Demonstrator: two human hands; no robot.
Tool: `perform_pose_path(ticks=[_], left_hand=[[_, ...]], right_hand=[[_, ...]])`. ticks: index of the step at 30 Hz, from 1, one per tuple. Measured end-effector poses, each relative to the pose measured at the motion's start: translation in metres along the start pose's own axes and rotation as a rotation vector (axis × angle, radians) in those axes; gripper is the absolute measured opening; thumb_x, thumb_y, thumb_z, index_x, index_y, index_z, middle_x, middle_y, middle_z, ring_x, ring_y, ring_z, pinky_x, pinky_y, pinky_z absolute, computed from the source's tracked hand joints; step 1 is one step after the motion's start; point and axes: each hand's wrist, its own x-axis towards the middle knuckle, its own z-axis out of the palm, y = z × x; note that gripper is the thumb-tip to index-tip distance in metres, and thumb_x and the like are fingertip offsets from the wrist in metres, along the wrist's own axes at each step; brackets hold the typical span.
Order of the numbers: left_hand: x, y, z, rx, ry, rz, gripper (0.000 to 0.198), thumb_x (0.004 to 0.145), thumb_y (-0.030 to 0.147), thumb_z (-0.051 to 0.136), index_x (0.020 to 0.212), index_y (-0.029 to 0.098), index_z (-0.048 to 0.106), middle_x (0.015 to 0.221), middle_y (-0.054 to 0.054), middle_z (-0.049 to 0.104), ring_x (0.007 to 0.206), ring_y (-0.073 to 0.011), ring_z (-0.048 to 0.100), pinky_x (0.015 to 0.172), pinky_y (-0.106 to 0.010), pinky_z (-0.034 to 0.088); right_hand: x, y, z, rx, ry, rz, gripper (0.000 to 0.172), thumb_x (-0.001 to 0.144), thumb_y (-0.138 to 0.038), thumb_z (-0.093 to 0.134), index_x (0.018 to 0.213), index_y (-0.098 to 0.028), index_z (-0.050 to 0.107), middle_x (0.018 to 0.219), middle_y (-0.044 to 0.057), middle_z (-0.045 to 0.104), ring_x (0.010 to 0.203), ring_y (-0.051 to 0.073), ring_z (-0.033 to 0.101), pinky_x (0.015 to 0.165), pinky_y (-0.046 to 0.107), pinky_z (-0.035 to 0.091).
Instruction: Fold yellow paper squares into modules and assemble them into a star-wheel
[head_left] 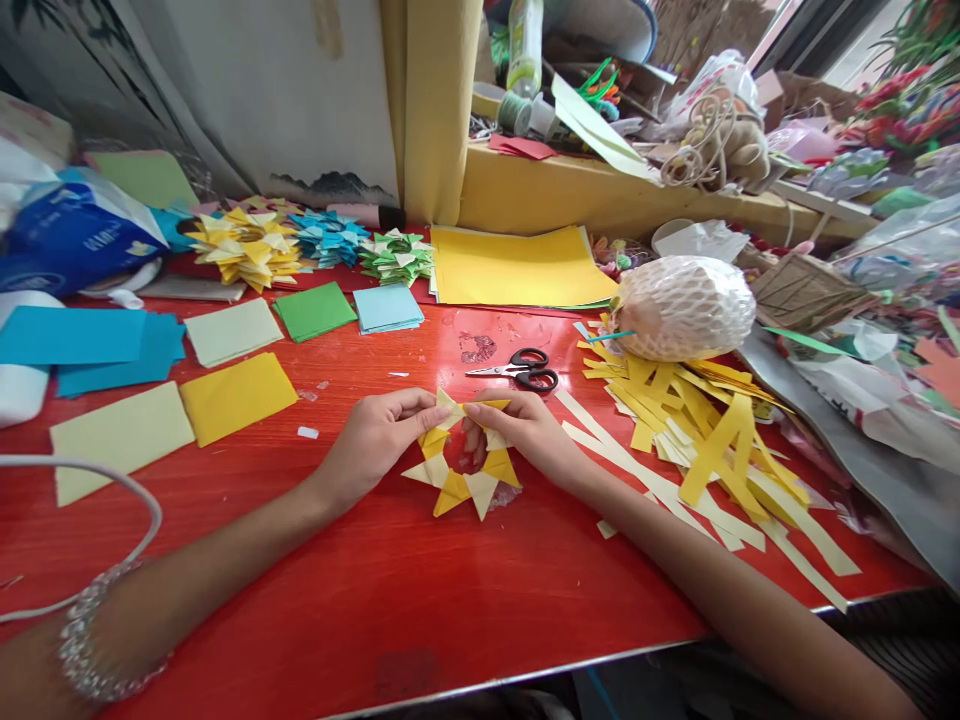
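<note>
A ring of folded paper points point(453, 492), alternating yellow and cream, is held above the red table point(337, 600). My left hand point(375, 440) pinches its upper left part, thumb on a cream point. On the upper right, my right hand point(536, 430) grips a yellow point between thumb and finger. The two sets of fingertips nearly meet at the top of the ring. Black-handled scissors point(525, 370) lie just beyond the hands, blades toward the left.
Yellow and cream paper strips point(705, 440) are heaped at the right, beside a netted white bundle point(686, 307). Paper stacks point(238, 395) lie at the left. Finished paper stars point(246, 248) and large yellow sheets point(517, 265) are at the back. A white cable point(150, 500) curves in from the left.
</note>
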Motion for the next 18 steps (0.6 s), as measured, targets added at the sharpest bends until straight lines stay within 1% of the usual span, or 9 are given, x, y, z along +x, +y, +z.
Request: perform_pose_path(ticks=[4,7,10,15,18], left_hand=[[0.0006,-0.0026,0.0001,-0.072,0.012,-0.014,0.026,0.079,0.041,0.055,0.08,0.016,0.064,0.083,-0.001,0.065,0.076,-0.0153,0.057,0.064,-0.023,0.043],[0.0006,-0.0036,-0.0002,-0.08,0.01,-0.027,0.027,0.078,0.041,0.055,0.081,0.016,0.064,0.082,-0.002,0.065,0.075,-0.0157,0.057,0.063,-0.023,0.044],[0.0001,-0.0027,-0.0005,-0.042,-0.003,-0.018,0.027,0.079,0.041,0.053,0.08,0.016,0.064,0.08,-0.001,0.064,0.073,-0.0157,0.057,0.064,-0.023,0.044],[-0.0001,-0.0005,-0.0012,0.022,-0.02,-0.004,0.028,0.08,0.041,0.051,0.076,0.016,0.064,0.075,-0.001,0.062,0.072,-0.016,0.055,0.064,-0.023,0.042],[-0.0001,-0.0002,-0.0015,0.027,-0.04,-0.018,0.028,0.079,0.04,0.051,0.075,0.016,0.063,0.072,-0.001,0.06,0.068,-0.0151,0.053,0.061,-0.023,0.041]], right_hand=[[-0.0008,-0.0018,-0.003,-0.089,-0.008,0.001,0.031,0.086,-0.039,0.045,0.071,-0.014,0.054,0.064,0.002,0.06,0.059,0.012,0.059,0.057,0.025,0.046],[-0.0009,-0.0022,-0.0052,-0.171,0.0,-0.004,0.033,0.086,-0.04,0.045,0.069,-0.014,0.056,0.065,0.002,0.061,0.058,0.01,0.055,0.055,0.023,0.042],[-0.0008,-0.0022,-0.0058,-0.208,0.005,-0.006,0.034,0.085,-0.04,0.046,0.067,-0.013,0.057,0.065,0.002,0.061,0.055,0.009,0.051,0.051,0.022,0.039],[-0.0012,-0.0029,-0.004,-0.195,-0.008,0.012,0.034,0.086,-0.039,0.044,0.069,-0.013,0.056,0.066,0.003,0.061,0.058,0.011,0.055,0.054,0.024,0.043],[-0.0013,-0.0028,-0.0036,-0.161,-0.013,0.029,0.032,0.086,-0.038,0.043,0.07,-0.014,0.055,0.066,0.003,0.061,0.058,0.011,0.056,0.054,0.024,0.044]])
